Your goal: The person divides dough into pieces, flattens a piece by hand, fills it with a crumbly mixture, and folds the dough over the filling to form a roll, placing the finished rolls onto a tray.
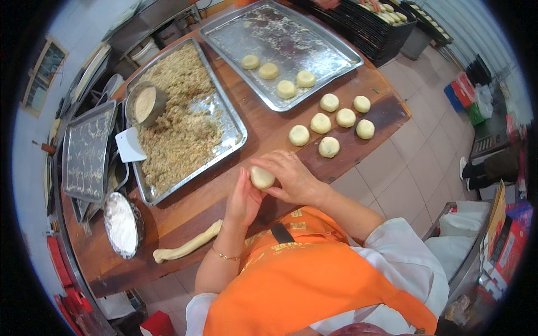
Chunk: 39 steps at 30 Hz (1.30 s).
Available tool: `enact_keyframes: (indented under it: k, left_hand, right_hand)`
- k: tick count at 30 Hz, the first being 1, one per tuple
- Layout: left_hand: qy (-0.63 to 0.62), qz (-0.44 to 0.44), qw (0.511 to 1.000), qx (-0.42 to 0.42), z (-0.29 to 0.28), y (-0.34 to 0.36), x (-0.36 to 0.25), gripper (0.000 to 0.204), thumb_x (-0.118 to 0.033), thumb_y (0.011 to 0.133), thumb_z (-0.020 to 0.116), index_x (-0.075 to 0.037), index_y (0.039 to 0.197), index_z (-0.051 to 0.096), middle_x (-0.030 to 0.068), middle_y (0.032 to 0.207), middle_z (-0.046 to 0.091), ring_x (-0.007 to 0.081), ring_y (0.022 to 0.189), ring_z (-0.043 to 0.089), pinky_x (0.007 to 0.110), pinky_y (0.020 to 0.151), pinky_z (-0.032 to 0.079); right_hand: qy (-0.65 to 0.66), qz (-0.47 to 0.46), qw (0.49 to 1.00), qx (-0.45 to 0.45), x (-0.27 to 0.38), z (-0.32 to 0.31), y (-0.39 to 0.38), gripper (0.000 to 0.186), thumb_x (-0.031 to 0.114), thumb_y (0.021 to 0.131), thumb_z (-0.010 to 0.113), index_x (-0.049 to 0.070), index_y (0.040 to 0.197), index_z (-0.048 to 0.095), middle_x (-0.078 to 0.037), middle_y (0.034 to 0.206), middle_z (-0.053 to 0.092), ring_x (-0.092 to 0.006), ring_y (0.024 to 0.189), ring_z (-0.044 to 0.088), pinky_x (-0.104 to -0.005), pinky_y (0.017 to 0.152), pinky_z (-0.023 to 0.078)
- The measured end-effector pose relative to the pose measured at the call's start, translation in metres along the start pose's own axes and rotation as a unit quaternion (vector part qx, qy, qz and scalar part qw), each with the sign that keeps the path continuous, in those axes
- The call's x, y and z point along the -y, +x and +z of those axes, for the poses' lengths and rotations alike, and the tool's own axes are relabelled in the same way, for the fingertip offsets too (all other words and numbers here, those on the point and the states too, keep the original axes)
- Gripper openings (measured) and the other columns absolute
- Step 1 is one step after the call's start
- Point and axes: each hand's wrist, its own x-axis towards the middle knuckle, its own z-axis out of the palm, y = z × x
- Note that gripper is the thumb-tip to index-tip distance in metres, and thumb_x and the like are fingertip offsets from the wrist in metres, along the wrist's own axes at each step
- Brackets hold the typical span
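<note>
While both hands met just above the near part of the wooden table [193,214], a smooth, pale dough piece [262,177] sat right between them, clear of the tabletop! The left hand [242,203] cupped it from the left, its fingers almost straight and pointing up along the dough's side. Over on the other flank, the right hand [291,178] gripped it, fingers bent across the top and thumb tucked in below.

Down near the left forearm lay a dough strip [188,245], long and slightly curved, its right end close to the wrist. To its left stood a flour bowl [121,225], filled with white powder.

And look at the left half: a big filling tray [231,107], with crumbly mixture [179,75] heaped over most of its base! A round metal bowl [147,105] of beige powder rested on the heap, and a white scraper [130,145] lay across the tray's left edge.

Out ahead, seven dough rounds [346,117] were spread on bare wood, beyond the right hand. Just past them came a second metal tray [274,33], dusted pale, with four flattened rounds [269,70] gathered at its near end.
</note>
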Motion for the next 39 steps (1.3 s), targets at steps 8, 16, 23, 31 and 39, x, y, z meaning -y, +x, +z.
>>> enact_keyframes:
  k: [8,16,23,31,39]
  left_hand:
    - [0.253,0.067,0.965,-0.016,0.025,-0.018,-0.007,0.044,-0.030,0.110,0.040,0.001,0.140,0.046,0.0167,0.135,0.059,0.0233,0.123,0.059,0.035,0.102,0.046]
    - [0.241,0.115,0.960,-0.083,0.003,-0.042,-0.021,0.036,-0.024,0.109,0.043,0.002,0.132,0.054,0.0143,0.120,0.067,0.0191,0.112,0.063,0.031,0.098,0.047]
    - [0.399,0.205,0.860,-0.242,-0.067,-0.098,-0.030,0.026,-0.014,0.104,0.053,0.001,0.124,0.061,0.0135,0.114,0.068,0.0208,0.106,0.065,0.033,0.091,0.051]
    - [0.800,0.179,0.530,-0.214,-0.099,-0.172,-0.046,0.054,-0.022,0.091,0.063,-0.004,0.141,0.051,0.0182,0.143,0.051,0.0365,0.137,0.043,0.050,0.118,0.023]
    - [0.785,0.161,0.545,-0.248,-0.121,-0.198,-0.041,0.048,-0.004,0.076,0.079,-0.005,0.119,0.060,0.0093,0.109,0.058,0.0304,0.110,0.054,0.044,0.103,0.036]
  right_hand:
    - [-0.199,0.189,0.938,-0.211,-0.109,-0.094,-0.028,0.056,0.014,0.075,0.078,0.006,0.126,0.059,-0.017,0.121,0.062,-0.0373,0.116,0.057,-0.0480,0.102,0.043]
    - [-0.328,0.342,0.868,-0.146,-0.204,-0.146,-0.008,0.054,0.025,0.080,0.078,0.011,0.129,0.061,-0.012,0.121,0.066,-0.0330,0.118,0.058,-0.0478,0.104,0.039]
    - [-0.152,0.216,0.912,-0.314,-0.150,-0.126,0.003,0.017,0.006,0.086,0.071,0.008,0.102,0.069,-0.008,0.097,0.068,-0.0244,0.091,0.067,-0.0366,0.081,0.052]
    - [0.029,0.090,0.996,0.001,0.003,0.022,0.023,0.007,0.002,0.087,0.069,0.003,0.094,0.068,-0.011,0.088,0.065,-0.0264,0.082,0.066,-0.0362,0.075,0.053]
    - [0.035,-0.181,0.957,0.223,0.074,0.150,0.053,0.035,0.022,0.083,0.077,0.002,0.108,0.064,-0.016,0.091,0.064,-0.0353,0.090,0.063,-0.0436,0.081,0.051]
